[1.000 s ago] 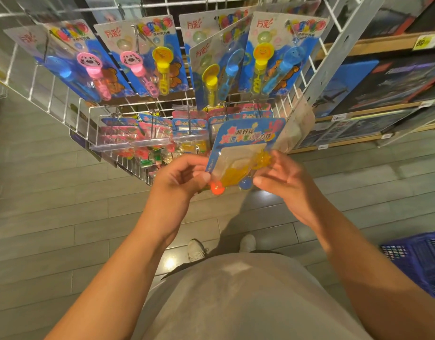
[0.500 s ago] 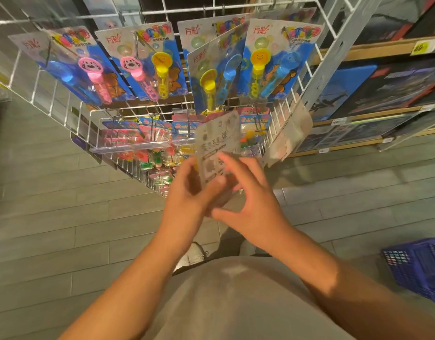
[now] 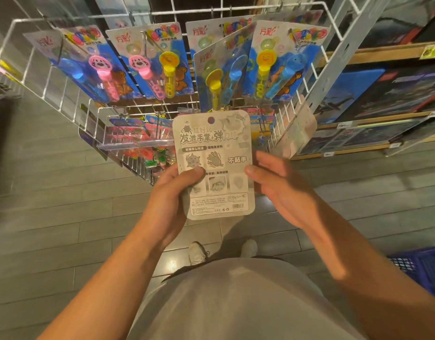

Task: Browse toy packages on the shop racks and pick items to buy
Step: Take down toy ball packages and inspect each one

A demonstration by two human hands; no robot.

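A shopper at a wire toy rack [image 3: 280, 133] holds a carded toy package [image 3: 215, 165] upright at chest height, its grey printed back turned to the camera and its long axis running up and down. The left hand [image 3: 171, 192] has the grip: thumb pressed on the card's face, fingers curled behind its left edge. The right hand [image 3: 279, 186] steadies the right edge with its thumb, its other fingers loosely spread beside and behind the card. The package sits squarely between both hands, just in front of the lower hooks it would go back to; a blue basket [image 3: 420, 268] waits low on the right, nearer the right hand, so a decision to buy would likely send the card that way. Against a second ago, the package has been flipped: then its colourful front with yellow and orange toys faced the camera, and half a second ago it was mid-turn. Bubble wand packs [image 3: 157, 62] hang on the upper row.
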